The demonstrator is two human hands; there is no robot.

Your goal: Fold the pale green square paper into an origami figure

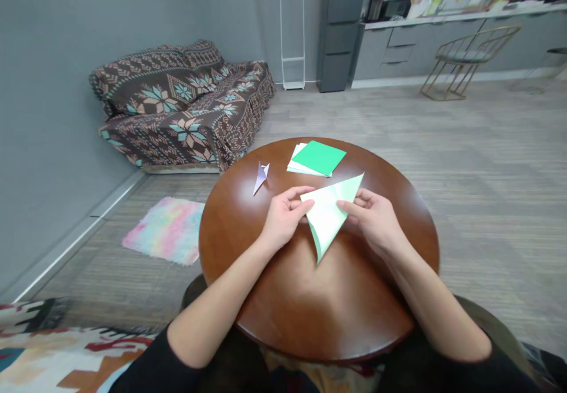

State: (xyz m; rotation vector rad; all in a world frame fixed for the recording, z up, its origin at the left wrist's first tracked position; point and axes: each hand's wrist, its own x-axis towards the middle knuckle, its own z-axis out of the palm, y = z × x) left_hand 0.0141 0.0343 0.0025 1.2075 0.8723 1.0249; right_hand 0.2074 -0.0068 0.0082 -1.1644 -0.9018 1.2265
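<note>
A pale green sheet of paper (pixel 326 213), folded into a triangle with one point downward, is held above the round brown table (pixel 319 316). My left hand (pixel 286 213) pinches its left edge, thumb on top and fingers behind. On the other side, my right hand (pixel 370 213) grips the right edge the same way. Beyond the hands lies a stack of square paper with a green sheet (pixel 319 157) on top and white sheets (pixel 305 167) under it. A small folded purple and white paper piece (pixel 261 177) rests at the table's back left.
Past the table stands a sofa (pixel 190 109) with a patterned cover. A pastel fluffy rug (pixel 166 230) lies on the floor at left. Farther back are a grey fridge (pixel 340 32), a kitchen counter (pixel 443 19) and a metal-framed chair (pixel 465 56).
</note>
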